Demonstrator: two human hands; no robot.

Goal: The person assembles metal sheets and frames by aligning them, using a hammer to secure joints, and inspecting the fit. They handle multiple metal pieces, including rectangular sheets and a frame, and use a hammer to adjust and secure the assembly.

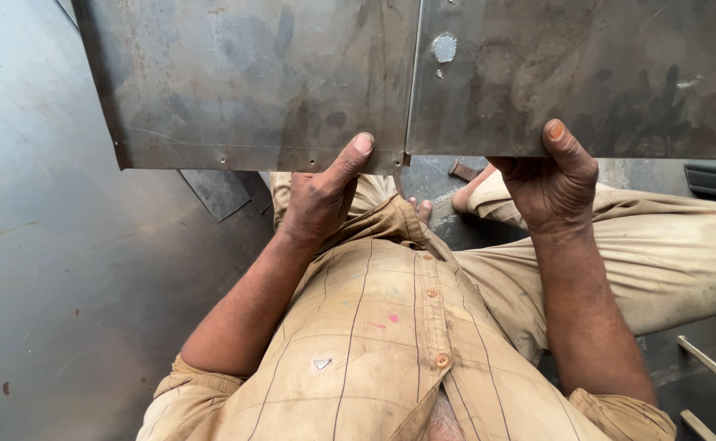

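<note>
Closest in, a tan checked shirt with dark thin lines, buttoned down the front, a small triangular mark on the chest and pink flecks beside the placket. Khaki trousers spread to the right, knee bent. At the lower right edge, two pale bars lie slanted on the dark floor.

Up to the hands now. The left hand is curled tight on the near edge of the left metal panel, thumb pressed flat on top near the seam. The right hand grips the near edge of the right metal panel, thumb on top, fingers tucked beneath and out of sight.

Both panels sit across the top of the view, edge to edge along a thin upright seam. They're dull grey, blotched with rust-brown stains and smudges. A pale round spot shows near the seam; small holes dot the left panel's lower lip.

A broad grey sheet fills the left side.
</note>
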